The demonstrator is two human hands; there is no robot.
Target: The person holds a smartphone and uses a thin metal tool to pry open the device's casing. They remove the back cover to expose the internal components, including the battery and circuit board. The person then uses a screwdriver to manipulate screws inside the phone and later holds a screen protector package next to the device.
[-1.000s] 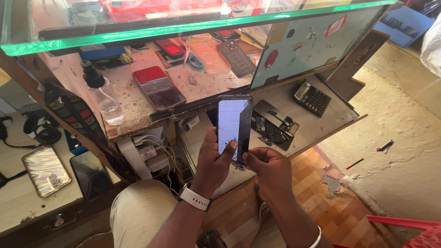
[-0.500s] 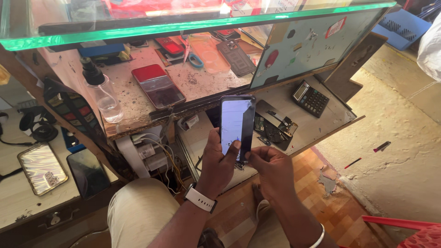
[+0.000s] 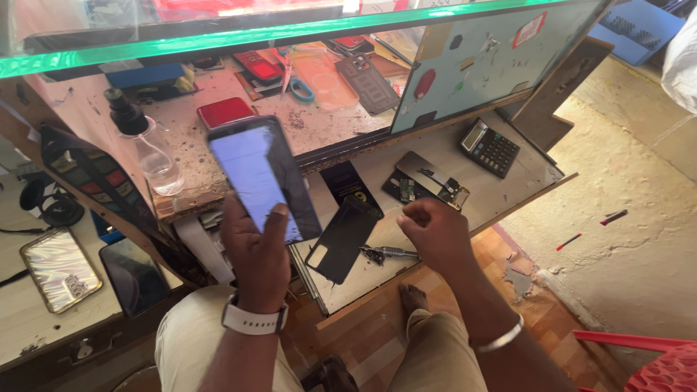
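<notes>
- Left hand (image 3: 255, 250) is now holding the phone (image 3: 263, 178) alone, raised and tilted over the front edge of the upper desk (image 3: 196, 185); fingers are clamped round its lower end, thumb pressing the lit screen.
- Right hand (image 3: 434, 234) has come off the phone since half a second ago, when both hands were gripping it; it is now hanging loosely curled over the lower shelf (image 3: 523, 174), fingers together, holding nothing I can see.
- So the two-handed work on the phone is looking paused, and the phone is staying in one hand.
- Just beside the right hand a screwdriver (image 3: 388, 252) is lying near the shelf's front edge, next to a black back cover (image 3: 345, 232); an opened phone body (image 3: 428, 185) is sitting mid-shelf, and a calculator (image 3: 489, 147) towards the far right corner.
- Upper desk is worn and speckled, carrying a spray bottle (image 3: 145, 145) at its left edge and a red case (image 3: 226, 112); a green-edged glass pane is running above.
- Floor is rough concrete at right, wood-pattern under the feet.
</notes>
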